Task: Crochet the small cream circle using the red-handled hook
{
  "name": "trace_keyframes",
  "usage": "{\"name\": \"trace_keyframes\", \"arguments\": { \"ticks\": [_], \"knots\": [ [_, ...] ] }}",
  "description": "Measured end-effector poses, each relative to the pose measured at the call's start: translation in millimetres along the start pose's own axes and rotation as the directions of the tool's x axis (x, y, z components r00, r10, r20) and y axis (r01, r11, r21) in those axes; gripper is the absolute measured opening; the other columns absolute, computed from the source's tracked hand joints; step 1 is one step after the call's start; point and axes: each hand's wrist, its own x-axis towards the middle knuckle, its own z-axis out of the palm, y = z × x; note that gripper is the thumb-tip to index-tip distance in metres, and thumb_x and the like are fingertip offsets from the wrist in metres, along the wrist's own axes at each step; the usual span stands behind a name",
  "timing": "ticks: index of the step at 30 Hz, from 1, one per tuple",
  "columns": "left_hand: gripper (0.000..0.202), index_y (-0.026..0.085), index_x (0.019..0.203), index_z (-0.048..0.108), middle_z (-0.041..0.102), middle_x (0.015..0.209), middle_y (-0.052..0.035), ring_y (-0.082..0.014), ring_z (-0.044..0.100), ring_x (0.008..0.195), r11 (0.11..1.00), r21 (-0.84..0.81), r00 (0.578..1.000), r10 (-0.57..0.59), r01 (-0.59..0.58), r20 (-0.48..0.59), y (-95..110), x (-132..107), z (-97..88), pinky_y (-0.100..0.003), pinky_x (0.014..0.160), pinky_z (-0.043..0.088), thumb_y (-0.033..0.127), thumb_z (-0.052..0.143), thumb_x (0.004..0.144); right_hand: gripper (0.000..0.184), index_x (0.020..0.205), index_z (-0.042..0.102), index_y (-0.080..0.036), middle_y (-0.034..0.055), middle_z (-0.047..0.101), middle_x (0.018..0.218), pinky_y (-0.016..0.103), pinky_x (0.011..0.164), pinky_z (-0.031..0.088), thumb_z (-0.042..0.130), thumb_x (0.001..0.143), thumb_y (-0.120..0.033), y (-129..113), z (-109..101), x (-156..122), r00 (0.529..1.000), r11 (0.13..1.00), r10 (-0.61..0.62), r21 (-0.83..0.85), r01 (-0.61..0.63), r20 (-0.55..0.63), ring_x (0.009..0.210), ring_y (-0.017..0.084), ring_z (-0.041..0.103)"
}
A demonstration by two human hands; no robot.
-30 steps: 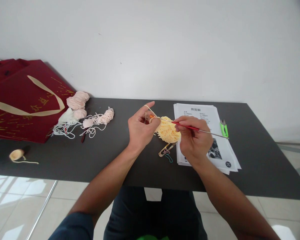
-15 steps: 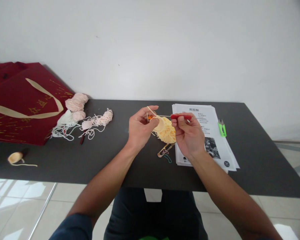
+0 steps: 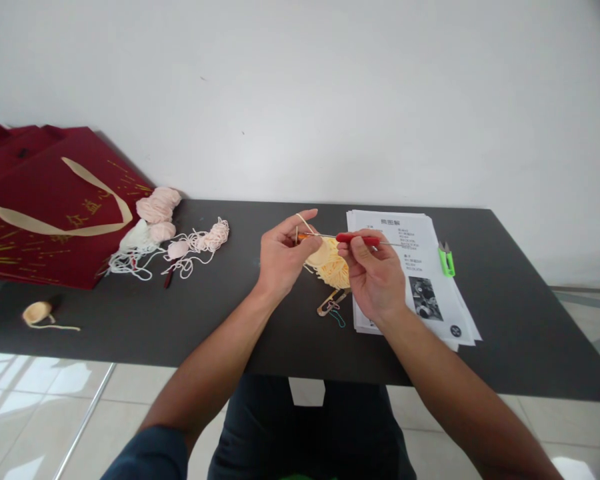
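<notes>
My left hand [image 3: 286, 257] pinches a small cream crochet piece [image 3: 321, 255], and a strand of yarn runs over its raised index finger. In my right hand [image 3: 375, 273] is a crochet hook [image 3: 357, 238] with a red handle, its metal shaft pointing left to the crochet piece. Whether the hook's tip sits inside a stitch is too small to tell. Behind and below the hands lies a skein of yellow yarn [image 3: 333, 275], partly covered by them. Just nearer to me are a large safety pin [image 3: 327, 307] and small coloured stitch markers [image 3: 337, 317].
Printed sheets [image 3: 433, 267] lie under my right hand, with green thread snips [image 3: 446, 260] at their right edge. To the left are pink yarn balls [image 3: 159, 205], tangled white yarn [image 3: 136, 247], a dark red bag [image 3: 45, 207] and a cream crocheted cup shape [image 3: 37, 311].
The hook has shifted slightly left and its handle now tilts a little, with my right hand moving along. The whole view has moved slightly. Both grips stay the same.
</notes>
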Motion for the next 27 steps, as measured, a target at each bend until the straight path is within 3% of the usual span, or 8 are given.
{"name": "trace_keyframes", "arguments": {
  "ticks": [4,8,10,13,16,18,22,27],
  "knots": [
    [0.043,0.022,0.112,0.080,0.072,0.079,0.0017,-0.0086,0.061,0.064,1.000,0.024,1.000,-0.017,0.017,0.017,0.1,-0.9,0.0,-0.023,0.062,0.048,0.018,0.084,0.070,0.014,0.090,0.071,-0.025,-0.0025,0.081,0.089,0.023,0.072,0.067,0.083,0.085,-0.031,-0.2,3.7,-3.0,0.999,0.997,-0.044,-0.068,0.042,-0.024,0.073,0.010,0.076],
    [0.048,0.023,0.116,0.079,0.074,0.079,0.0019,-0.0096,0.064,0.066,0.998,-0.046,0.999,-0.039,0.039,-0.004,-0.8,-1.8,2.4,-0.024,0.066,0.050,0.019,0.087,0.069,0.007,0.096,0.077,-0.026,-0.0007,0.081,0.084,0.028,0.071,0.067,0.078,0.089,-0.026,0.8,7.4,-12.5,0.966,0.915,-0.257,-0.328,0.236,-0.021,0.070,0.013,0.077],
    [0.050,0.024,0.117,0.078,0.076,0.080,0.0013,-0.0105,0.067,0.068,0.989,-0.132,0.997,-0.071,0.068,-0.015,0.3,-2.0,3.9,-0.025,0.069,0.052,0.020,0.089,0.068,0.014,0.100,0.081,-0.027,0.0019,0.083,0.094,0.033,0.077,0.068,0.076,0.090,-0.020,2.3,6.9,-17.7,0.900,0.772,-0.434,-0.496,0.397,0.044,0.076,0.016,0.078],
    [0.051,0.023,0.116,0.077,0.077,0.081,0.0005,-0.0111,0.068,0.069,0.949,-0.275,0.988,-0.157,0.153,0.007,4.8,-2.3,5.3,-0.025,0.070,0.053,0.019,0.090,0.066,0.033,0.109,0.081,-0.033,0.0031,0.083,0.112,0.043,0.089,0.067,0.076,0.087,-0.009,5.6,3.1,-21.4,0.726,0.531,-0.624,-0.524,0.666,0.289,0.097,0.022,0.079],
    [0.051,0.021,0.115,0.076,0.076,0.079,0.0006,-0.0098,0.067,0.066,0.904,-0.357,0.971,-0.231,0.237,0.060,10.6,-2.7,5.2,-0.024,0.067,0.052,0.018,0.090,0.066,0.044,0.115,0.079,-0.035,0.0024,0.083,0.115,0.046,0.090,0.066,0.075,0.085,-0.003,9.5,-0.5,-20.5,0.665,0.484,-0.643,-0.472,0.737,0.380,0.101,0.023,0.079],
    [0.050,0.020,0.114,0.077,0.076,0.078,0.0008,-0.0091,0.066,0.064,0.886,-0.384,0.966,-0.247,0.259,0.082,13.2,-2.5,4.4,-0.023,0.067,0.051,0.016,0.090,0.066,0.041,0.111,0.081,-0.035,0.0016,0.083,0.113,0.044,0.091,0.066,0.076,0.084,-0.005,12.1,-0.8,-18.9,0.720,0.575,-0.615,-0.442,0.688,0.320,0.100,0.022,0.078],
    [0.050,0.019,0.112,0.078,0.073,0.075,0.0021,-0.0070,0.064,0.063,0.876,-0.408,0.966,-0.239,0.259,0.101,13.8,-0.6,2.6,-0.021,0.065,0.050,0.012,0.089,0.064,0.020,0.100,0.082,-0.033,-0.0001,0.083,0.109,0.034,0.076,0.066,0.079,0.087,-0.019,13.4,2.7,-12.9,0.921,0.894,-0.378,-0.220,0.390,0.095,0.082,0.015,0.077],
    [0.052,0.019,0.111,0.079,0.072,0.076,0.0027,-0.0065,0.062,0.062,0.899,-0.367,0.970,-0.218,0.241,0.103,12.3,-0.8,3.3,-0.021,0.063,0.048,0.010,0.088,0.061,0.008,0.087,0.078,-0.027,-0.0009,0.081,0.091,0.022,0.067,0.061,0.085,0.082,-0.028,3.3,4.7,-1.6,0.988,0.989,-0.147,-0.001,0.147,0.040,0.071,0.009,0.070]
  ]
}}
